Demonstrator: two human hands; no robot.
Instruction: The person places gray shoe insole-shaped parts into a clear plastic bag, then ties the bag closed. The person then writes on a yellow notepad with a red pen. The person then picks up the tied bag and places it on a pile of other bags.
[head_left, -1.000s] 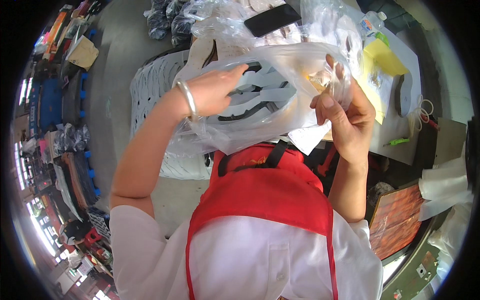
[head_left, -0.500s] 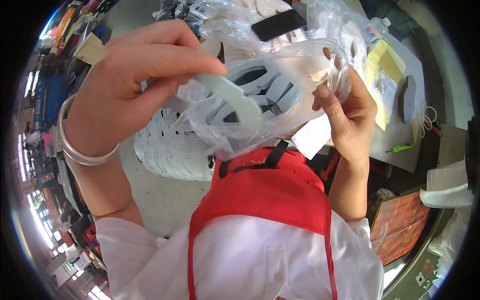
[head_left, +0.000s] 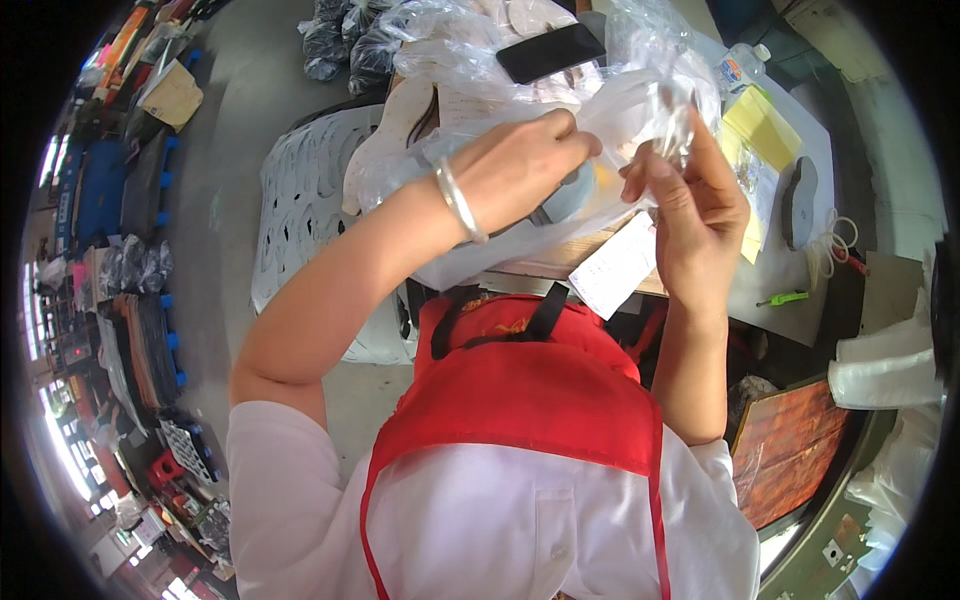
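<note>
Right hand (head_left: 700,195) pinches translucent plastic bag (head_left: 628,105), left hand (head_left: 530,165) over it, grip unclear, black smartphone (head_left: 551,53) at bag's twelve o'clock

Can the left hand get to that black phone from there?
Probably yes: the black phone lies uncovered beyond the left hand, though the clear bag in the right hand may be partly between them.

Bag (head_left: 530,245) translucent plastic, glossy; bangle (head_left: 458,203) shiny metal; apron (head_left: 515,400) smooth cloth; slip (head_left: 612,268) matt paper.
</note>
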